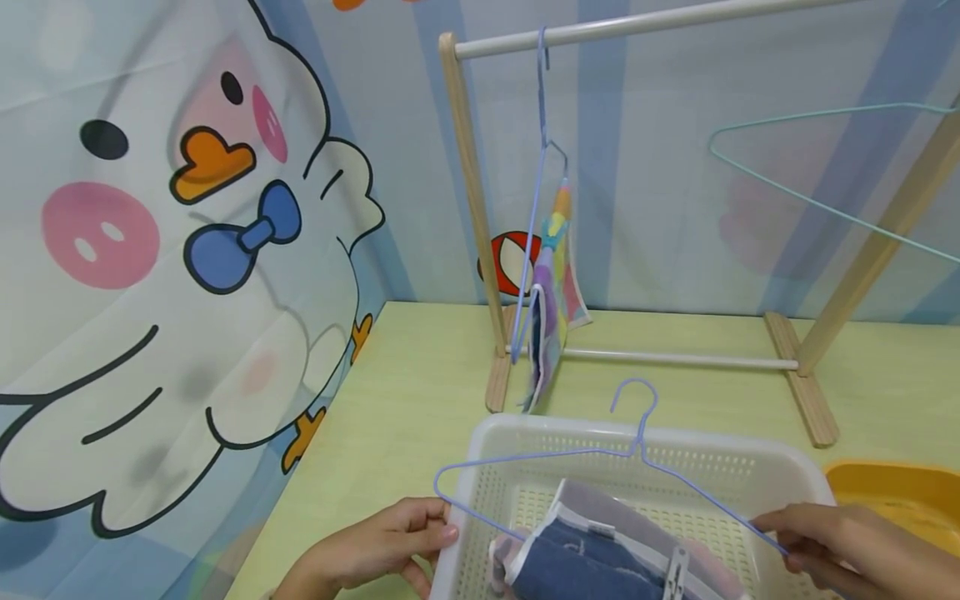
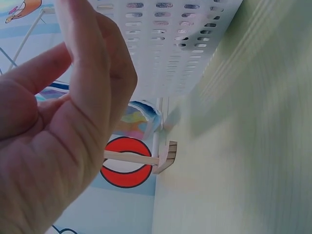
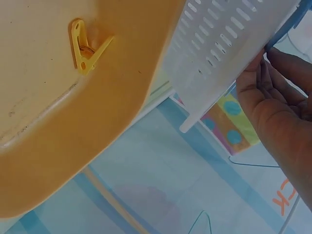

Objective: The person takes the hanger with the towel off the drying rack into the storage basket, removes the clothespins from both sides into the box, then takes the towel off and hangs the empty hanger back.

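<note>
My right hand (image 1: 840,537) pinches the right end of a lavender-blue clothes hanger (image 1: 637,442), which lies tilted above a white basket (image 1: 787,467) with its hook toward the rack. In the right wrist view, thumb and fingers of that hand meet on the blue wire beside the basket wall. My left hand (image 1: 382,542) is at the basket's left rim, its fingertips close beneath the hanger's left end, fingers loosely bent. Inside the basket, under the hanger, lies a denim-blue cloth piece (image 1: 585,558) with a pale grey edge and a silvery clip (image 1: 677,571) on it.
Behind the basket stands a wooden rack with a white rail (image 1: 637,29). A blue hanger with a colourful patterned cloth (image 1: 551,300) hangs at its left, a mint-green hanger (image 1: 810,200) at its right. A yellow clothespin (image 3: 85,51) lies in the orange tub (image 3: 122,92) at right.
</note>
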A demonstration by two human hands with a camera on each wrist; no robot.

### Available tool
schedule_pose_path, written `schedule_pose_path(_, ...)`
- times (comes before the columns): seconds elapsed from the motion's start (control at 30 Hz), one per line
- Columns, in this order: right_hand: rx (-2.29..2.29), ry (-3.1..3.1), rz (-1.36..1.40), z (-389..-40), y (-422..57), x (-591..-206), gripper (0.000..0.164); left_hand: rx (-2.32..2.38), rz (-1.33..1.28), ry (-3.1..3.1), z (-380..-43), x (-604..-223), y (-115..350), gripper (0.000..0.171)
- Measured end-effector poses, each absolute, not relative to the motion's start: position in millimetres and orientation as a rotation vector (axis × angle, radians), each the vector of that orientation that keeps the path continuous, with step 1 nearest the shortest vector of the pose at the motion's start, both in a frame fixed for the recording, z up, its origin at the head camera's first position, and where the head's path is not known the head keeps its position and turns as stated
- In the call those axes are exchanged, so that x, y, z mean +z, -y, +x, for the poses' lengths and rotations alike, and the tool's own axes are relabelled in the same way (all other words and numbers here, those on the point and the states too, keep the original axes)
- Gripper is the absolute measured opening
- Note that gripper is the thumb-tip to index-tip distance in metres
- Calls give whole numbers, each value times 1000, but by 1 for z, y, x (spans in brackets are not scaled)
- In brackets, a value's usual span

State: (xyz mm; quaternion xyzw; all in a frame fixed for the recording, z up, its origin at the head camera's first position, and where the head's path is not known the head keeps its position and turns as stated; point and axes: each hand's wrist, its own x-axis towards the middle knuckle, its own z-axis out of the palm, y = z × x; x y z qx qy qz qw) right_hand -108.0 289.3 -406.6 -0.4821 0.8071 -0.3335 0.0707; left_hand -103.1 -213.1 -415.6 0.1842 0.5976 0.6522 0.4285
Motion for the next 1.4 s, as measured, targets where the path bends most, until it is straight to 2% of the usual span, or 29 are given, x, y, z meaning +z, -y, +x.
schedule_pose_path(0.2,-1037,-2482,-1637,-110,-287,-412,35,1635,454,-1494,-102,-415,213,38)
schedule_pose_path(0.23,-1035,-2491,-1640,-110,-287,-412,37,1635,455,-1493,-102,-415,213,37)
schedule_pose_path(0.27,-1025,-2503,-1620,-110,-287,-411,31,1636,455,-1489,-102,-415,214,37)
schedule_pose_path(0.37,-975,-2556,-1566,-109,-287,-408,28,1635,457,-1478,-102,-416,214,37)
schedule_pose_path(0.47,-916,-2608,-1491,-107,-286,-400,37,1636,457,-1476,-102,-416,214,37)
schedule_pose_path(0.9,-1020,-2570,-1391,-99,-265,-386,22,1638,473,-1460,-104,-416,215,36)
schedule_pose_path(1.17,-1119,-2411,-1225,-100,-243,-379,13,1640,467,-1453,-104,-417,215,36)
schedule_pose_path(1.4,-1292,-2162,-1105,-102,-224,-379,15,1639,460,-1459,-103,-417,214,35)
